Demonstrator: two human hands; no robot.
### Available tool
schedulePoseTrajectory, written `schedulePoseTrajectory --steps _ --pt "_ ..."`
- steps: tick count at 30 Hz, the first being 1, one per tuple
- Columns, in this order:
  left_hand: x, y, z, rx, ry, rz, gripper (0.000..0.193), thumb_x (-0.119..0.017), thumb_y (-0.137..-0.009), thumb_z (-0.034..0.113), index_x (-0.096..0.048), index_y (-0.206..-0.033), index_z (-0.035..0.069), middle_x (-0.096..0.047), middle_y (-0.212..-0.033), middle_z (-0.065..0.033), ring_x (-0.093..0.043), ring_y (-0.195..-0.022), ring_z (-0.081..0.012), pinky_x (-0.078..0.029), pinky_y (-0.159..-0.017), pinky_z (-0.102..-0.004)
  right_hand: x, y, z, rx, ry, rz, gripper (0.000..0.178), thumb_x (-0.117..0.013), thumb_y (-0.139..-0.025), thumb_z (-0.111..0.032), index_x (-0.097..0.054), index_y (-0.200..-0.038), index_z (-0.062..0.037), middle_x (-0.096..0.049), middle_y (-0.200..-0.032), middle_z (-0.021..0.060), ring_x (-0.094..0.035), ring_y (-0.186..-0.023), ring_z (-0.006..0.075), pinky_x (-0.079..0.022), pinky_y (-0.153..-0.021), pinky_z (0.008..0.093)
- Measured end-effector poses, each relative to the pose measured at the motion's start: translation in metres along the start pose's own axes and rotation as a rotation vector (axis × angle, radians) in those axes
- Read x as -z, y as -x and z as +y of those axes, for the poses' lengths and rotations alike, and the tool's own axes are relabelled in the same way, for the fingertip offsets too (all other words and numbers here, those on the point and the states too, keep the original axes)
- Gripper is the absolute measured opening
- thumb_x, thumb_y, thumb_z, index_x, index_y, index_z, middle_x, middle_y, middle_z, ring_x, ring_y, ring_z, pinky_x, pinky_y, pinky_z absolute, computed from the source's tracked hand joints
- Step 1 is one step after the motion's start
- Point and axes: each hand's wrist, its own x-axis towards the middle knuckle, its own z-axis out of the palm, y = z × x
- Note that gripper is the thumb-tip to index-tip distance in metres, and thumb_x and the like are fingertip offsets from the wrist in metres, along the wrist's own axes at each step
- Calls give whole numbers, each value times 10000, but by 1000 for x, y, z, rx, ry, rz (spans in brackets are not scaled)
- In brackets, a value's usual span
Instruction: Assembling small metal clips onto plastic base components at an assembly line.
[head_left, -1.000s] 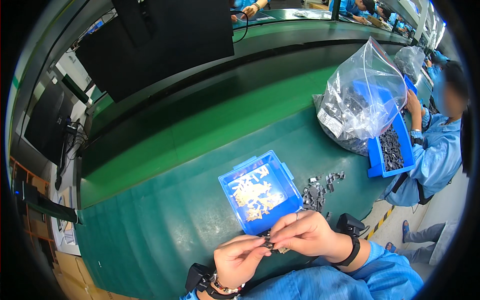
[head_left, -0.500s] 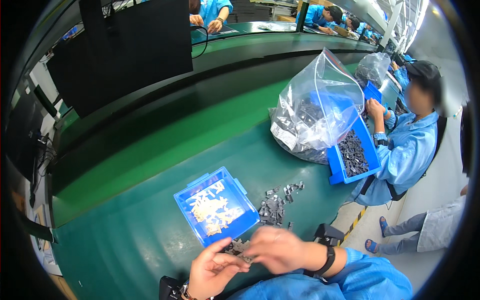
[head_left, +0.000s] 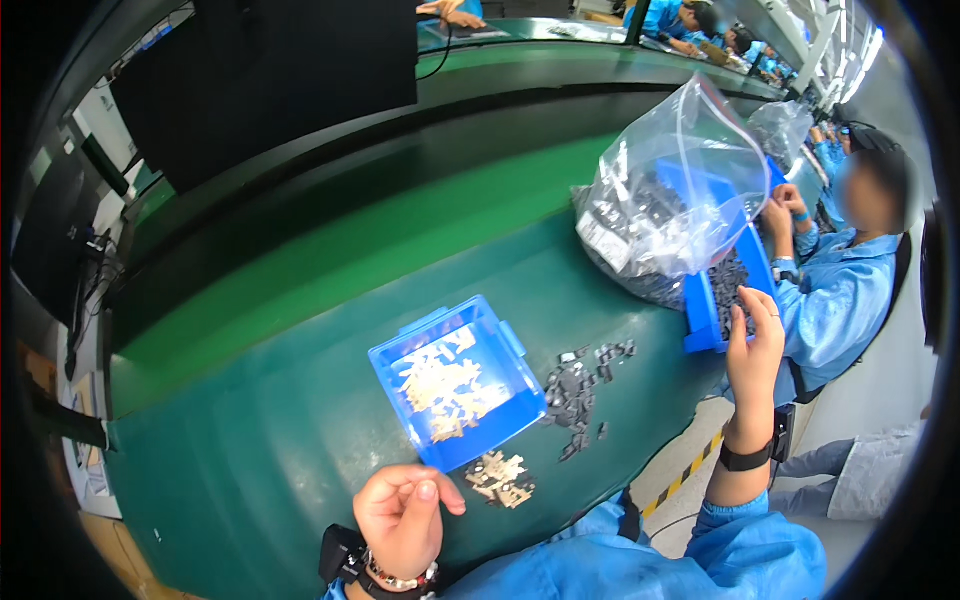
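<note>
The right hand [head_left: 752,345] is raised off the table [head_left: 250,470] to the right, palm turned inward, fingers loosely apart and nothing visible in them; it hangs near the co-worker's blue bin of dark parts [head_left: 722,295], just short of that bin's near corner. The left hand [head_left: 403,515] sits low by the body, thumb tip closed against the curled fingers as if pinching something small, though I cannot tell whether a piece is actually between them. Just right of the left hand lies a little heap of pale tan parts [head_left: 500,478], and beyond it, touching that heap's far side, the small blue tray [head_left: 455,385] holding more of the same tan pieces. A scatter of small dark grey parts [head_left: 575,395] lies on the table between the two hands, well within reach of either. To handle such tiny pieces well, I would judge it best to pick one at a time with the fingertips, keep the wrist low over the table so a dropped piece stays near, and keep tan and dark parts unmixed. A large clear bag of dark parts [head_left: 670,215] stands beyond the right hand.
</note>
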Motion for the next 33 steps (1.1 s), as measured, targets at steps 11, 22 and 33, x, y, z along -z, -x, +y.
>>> schedulePoseTrajectory --steps 11,22,33 --pt "-4 -7 10 -129 -21 -3 115 -556 -940 -1 -590 -1042 -41 -650 -765 -168 -626 -660 -205 -524 -602 -318 -23 72 -152 541 -704 -889 200 -708 -760 -137 -701 -952 -81 -602 -913 26 -585 -881 233 -470 -745 333" --pt "-8 -5 11 -108 -116 29 109 -559 -941 42 -587 -1029 -16 -633 -713 -149 -592 -599 -188 -487 -543 -300 -30 79 -165 529 -603 -909 196 -706 -783 -208 -711 -952 -107 -562 -885 22 -554 -901 209 -456 -749 341" --pt "-10 2 20 108 -368 -38 116 -686 -857 -34 -656 -969 -45 -681 -771 -56 -599 -655 -49 -458 -570 -187 -27 59 -166 625 -810 -436 251 -707 -720 -134 -701 -957 -52 -616 -846 23 -608 -708 195 -476 -599 305"
